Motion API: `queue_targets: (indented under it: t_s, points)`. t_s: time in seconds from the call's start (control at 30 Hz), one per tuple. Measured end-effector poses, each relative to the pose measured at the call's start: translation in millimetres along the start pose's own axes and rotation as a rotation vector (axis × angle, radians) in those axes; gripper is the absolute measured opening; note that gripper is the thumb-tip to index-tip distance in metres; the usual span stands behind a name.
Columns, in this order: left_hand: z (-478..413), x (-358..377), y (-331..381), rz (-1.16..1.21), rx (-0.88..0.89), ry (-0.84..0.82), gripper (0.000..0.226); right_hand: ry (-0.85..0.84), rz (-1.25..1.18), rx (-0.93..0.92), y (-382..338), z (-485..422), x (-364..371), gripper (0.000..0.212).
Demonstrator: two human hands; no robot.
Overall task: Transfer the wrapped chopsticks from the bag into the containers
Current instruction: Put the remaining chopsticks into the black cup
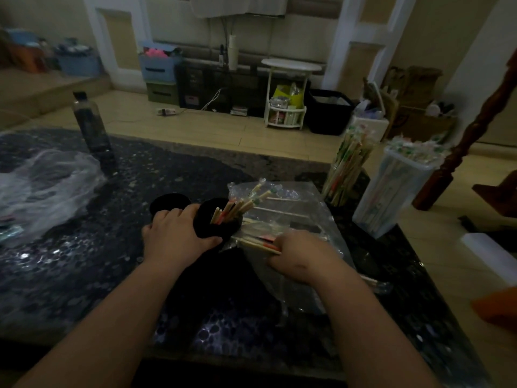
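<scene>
Two bare forearms reach up from the bottom edge of the frame onto a dark, speckled worktop [84, 261]. At centre, the left hand [173, 233] wraps round a black cup [223, 229], thumb along its near side and fingers over the far-left wall. Its grip is closed on the cup, most likely to stop it tipping or sliding while sticks go in. Several chopsticks already stand in the cup, leaning to the right.

Just right of centre, the right hand [296, 253] has a curled grip on a small bundle of wrapped chopsticks [260, 245]. The bundle is held low and nearly flat, its tips pointing left toward the cup and close to its base. The hand is over the clear bag [307, 219], which lies flat on the worktop beside the cup, and more sticks are scattered in the bag toward the upper part. Keeping the bag beside the cup makes each carry short.

A second black cup [167, 204] sits just behind the left hand; I cannot tell what is in it. At the right of the frame a glass jar [344, 175] and a clear tub [391, 191] stand packed with upright wrapped sticks, so those look finished. Crumpled plastic [47, 180] lies at the left edge, with a dark bottle [92, 127] behind it.
</scene>
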State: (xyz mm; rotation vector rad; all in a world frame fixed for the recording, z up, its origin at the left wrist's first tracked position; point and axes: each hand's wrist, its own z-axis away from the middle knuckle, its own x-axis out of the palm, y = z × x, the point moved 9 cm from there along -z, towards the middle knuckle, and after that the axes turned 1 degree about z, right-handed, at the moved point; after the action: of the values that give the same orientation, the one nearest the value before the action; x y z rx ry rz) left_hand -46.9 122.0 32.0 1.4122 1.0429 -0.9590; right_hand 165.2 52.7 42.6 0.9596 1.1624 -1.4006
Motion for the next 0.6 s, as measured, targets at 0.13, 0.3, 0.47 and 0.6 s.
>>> queue_targets:
  t_s: [0.13, 0.3, 0.47, 0.6]
  points:
    - [0.5, 0.8, -0.8, 0.010, 0.004, -0.017, 0.085, 0.099, -0.021, -0.068, -17.5, 12.9, -32.3, 0.029]
    - [1.2, -0.3, -0.9, 0.009, 0.002, 0.002, 0.083, 0.338, 0.042, -0.163, -35.7, 37.4, -77.4, 0.030]
    - [-0.7, 1.3, -1.3, -0.014, -0.004, -0.002, 0.084, 0.627, 0.084, -0.229, -44.7, 44.7, -91.9, 0.034]
    - [-1.5, 1.8, -1.5, -0.018, -0.018, -0.041, 0.084, 0.847, 0.049, -0.364, -50.5, 43.7, -87.1, 0.030]
